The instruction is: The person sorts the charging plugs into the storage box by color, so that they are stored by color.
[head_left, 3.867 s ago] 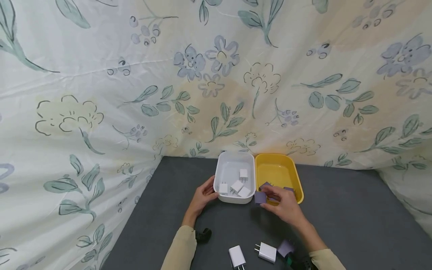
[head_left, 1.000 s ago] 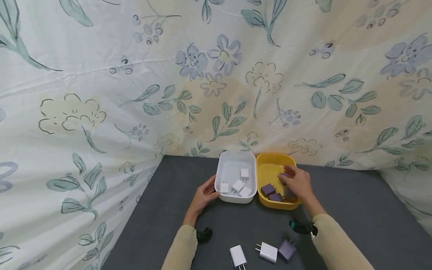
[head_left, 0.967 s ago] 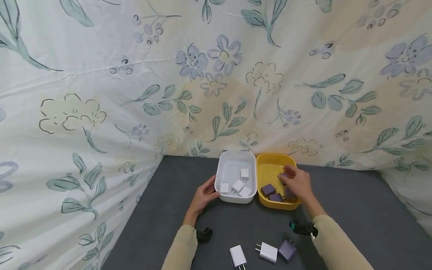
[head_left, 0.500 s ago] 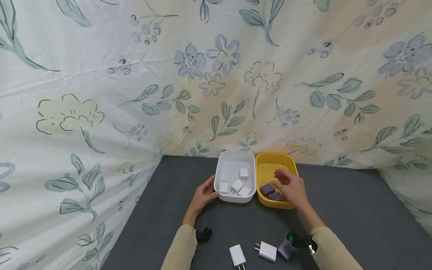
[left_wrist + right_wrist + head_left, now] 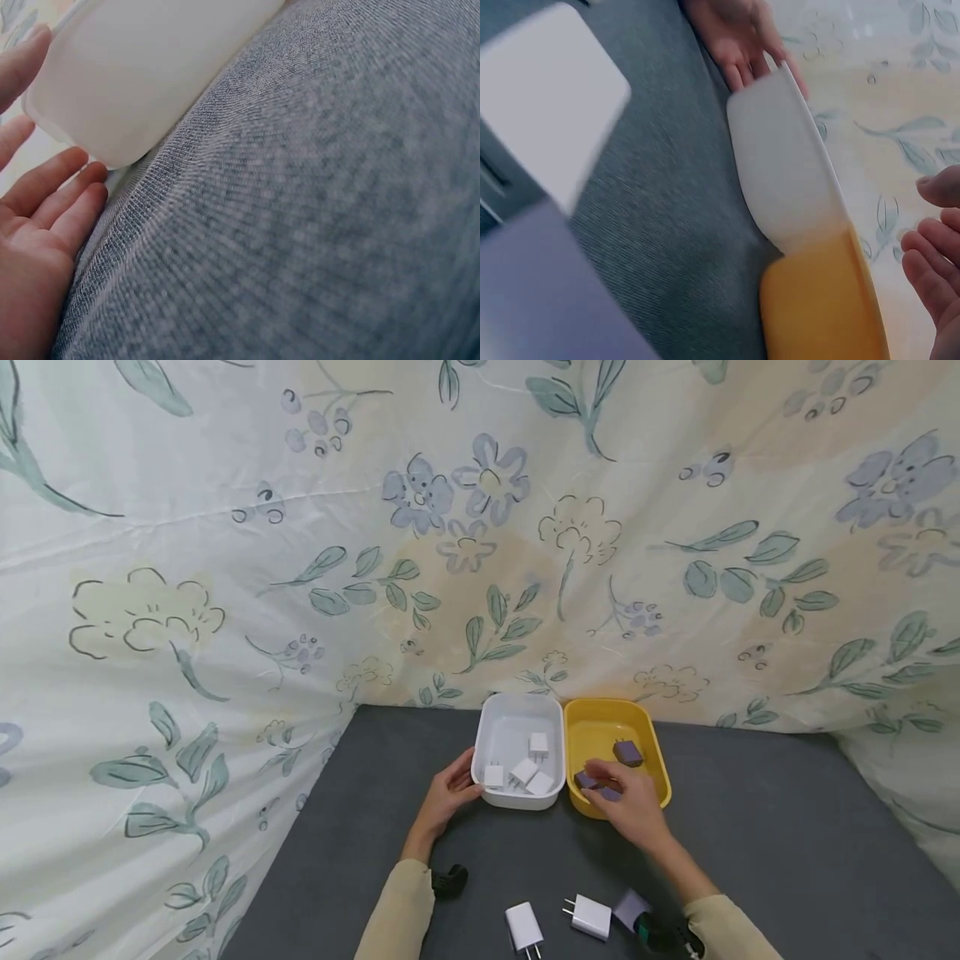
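Observation:
My left hand (image 5: 444, 797) rests against the left side of a white bin (image 5: 517, 804), its relaxed fingers touching the corner in the left wrist view. Several white plug-in chargers (image 5: 538, 743) lie inside that bin. Over the front of the adjoining yellow bin (image 5: 600, 727) is my right hand (image 5: 632, 803). Its thumb and fingers (image 5: 922, 281) are apart, with nothing visible between them in the right wrist view. A purple charger (image 5: 627, 752) lies farther back in the yellow bin. More purple chargers (image 5: 584, 779) lie by my right fingertips, partly covered; whether the hand touches them I cannot tell.
Nearer me on the dark cloth-covered table (image 5: 757, 827) lie a white charger (image 5: 523, 927), a second white charger (image 5: 591, 917) and a purple charger (image 5: 632, 907) partly behind my right wrist strap. Floral fabric (image 5: 480, 568) hangs behind the bins.
My right hand, earlier gripping a purple charger, went to the back of the yellow bin, let go of one there and came forward and left. My left hand stays by the white bin.

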The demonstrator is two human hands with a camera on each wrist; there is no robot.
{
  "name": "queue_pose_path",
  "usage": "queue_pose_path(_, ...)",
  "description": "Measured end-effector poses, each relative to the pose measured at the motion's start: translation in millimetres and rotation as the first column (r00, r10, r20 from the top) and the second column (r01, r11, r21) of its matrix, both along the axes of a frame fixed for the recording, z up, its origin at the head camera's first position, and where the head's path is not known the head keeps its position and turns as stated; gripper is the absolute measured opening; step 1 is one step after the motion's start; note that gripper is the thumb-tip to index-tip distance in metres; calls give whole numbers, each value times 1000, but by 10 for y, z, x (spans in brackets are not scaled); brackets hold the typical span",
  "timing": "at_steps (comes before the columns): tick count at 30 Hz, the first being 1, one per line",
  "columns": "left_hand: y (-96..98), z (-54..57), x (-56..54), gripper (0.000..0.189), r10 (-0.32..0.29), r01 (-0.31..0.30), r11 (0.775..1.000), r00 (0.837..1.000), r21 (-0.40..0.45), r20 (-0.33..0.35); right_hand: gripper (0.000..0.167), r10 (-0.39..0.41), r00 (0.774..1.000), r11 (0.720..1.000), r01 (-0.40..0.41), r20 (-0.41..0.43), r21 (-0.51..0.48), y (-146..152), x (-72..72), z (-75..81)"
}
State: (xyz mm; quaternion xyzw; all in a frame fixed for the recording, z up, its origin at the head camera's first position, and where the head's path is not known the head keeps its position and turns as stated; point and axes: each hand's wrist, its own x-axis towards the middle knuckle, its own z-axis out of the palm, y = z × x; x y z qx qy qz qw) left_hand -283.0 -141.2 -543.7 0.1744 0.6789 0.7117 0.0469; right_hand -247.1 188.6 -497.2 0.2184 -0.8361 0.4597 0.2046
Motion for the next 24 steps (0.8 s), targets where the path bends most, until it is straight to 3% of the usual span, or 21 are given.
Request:
queue_pose_path(4, -8, 3, -3, 71, 4, -4, 1000, 1000, 4, -10, 40, 15, 1000, 1000, -15, -23, 26, -54, 76, -26)
queue_pose_path(12, -3, -9, -4, 71, -6, 5, 1000, 1000, -5, -4, 43, -29, 998, 976, 41, -57, 213, -55, 265, -95)
queue_pose_path(24, -11, 15, 0, 71, -5, 4, 1000, 1000, -13, -6, 43, 15, 999, 979, -6, -43, 203, -71, 453, -151)
